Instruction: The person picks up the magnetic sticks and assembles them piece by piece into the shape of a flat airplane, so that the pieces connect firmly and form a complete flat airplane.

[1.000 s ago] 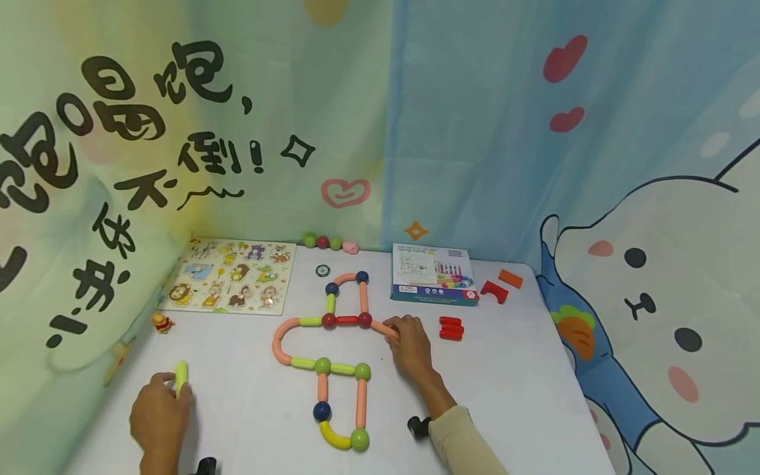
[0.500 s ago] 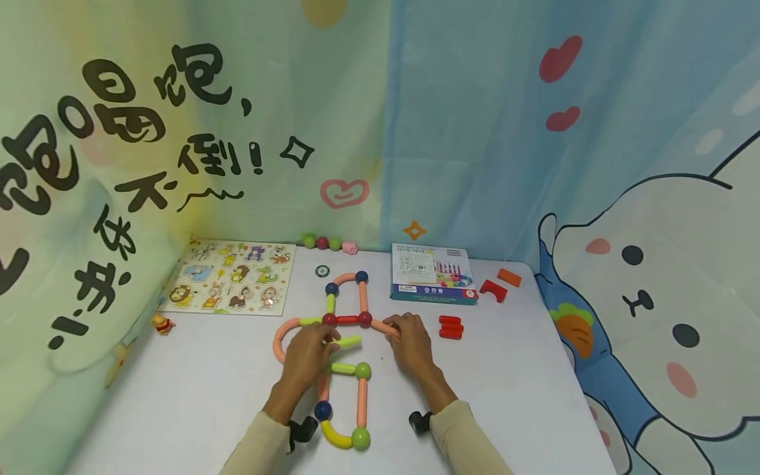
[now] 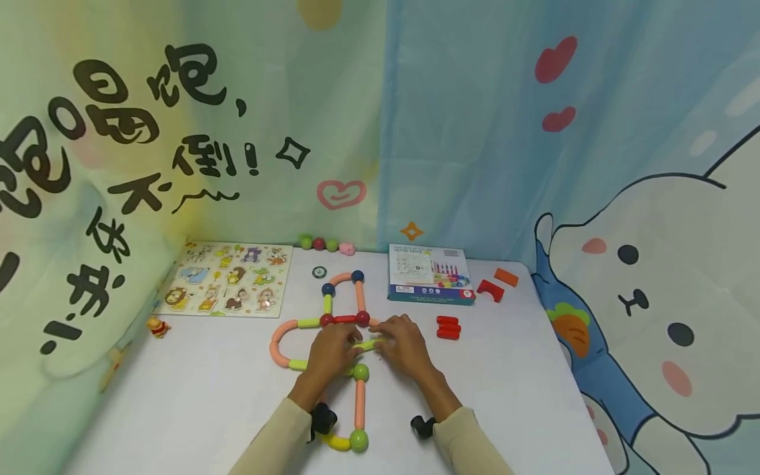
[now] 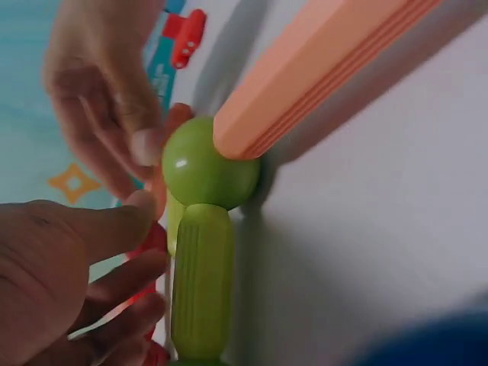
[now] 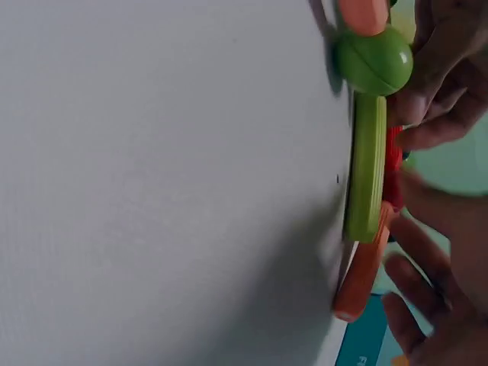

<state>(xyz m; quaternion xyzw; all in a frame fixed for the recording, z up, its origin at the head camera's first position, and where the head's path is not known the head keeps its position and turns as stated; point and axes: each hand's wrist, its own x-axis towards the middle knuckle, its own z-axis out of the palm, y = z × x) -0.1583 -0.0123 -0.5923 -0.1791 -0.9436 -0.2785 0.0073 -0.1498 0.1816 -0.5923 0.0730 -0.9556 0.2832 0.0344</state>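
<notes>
A yellow-green stick point(image 3: 369, 344) lies between my two hands, beside a green ball point(image 3: 360, 372) of the flat ball-and-stick layout. My left hand point(image 3: 334, 346) is over its left end; in the left wrist view its thumb point(image 4: 136, 217) and fingers stand apart. My right hand point(image 3: 406, 346) is over the other end. The right wrist view shows the right hand's fingers point(image 5: 418, 290) spread, with the stick just below. Behind it an orange stick point(image 5: 364, 271) runs from a red ball point(image 3: 363, 318) toward the right hand, which hides part of it in the head view.
The layout continues into a curved orange piece point(image 3: 278, 346), a yellow arc point(image 3: 338, 443) and blue balls point(image 3: 357, 276). Red sticks point(image 3: 448, 328) lie to the right. A flat box point(image 3: 431, 276), a picture board point(image 3: 222, 280) and a bear figure point(image 3: 158, 326) stand around.
My left hand came from the table's left side, carrying the yellow-green stick to the middle beside my right hand. My right hand has moved off the orange stick's end toward it.
</notes>
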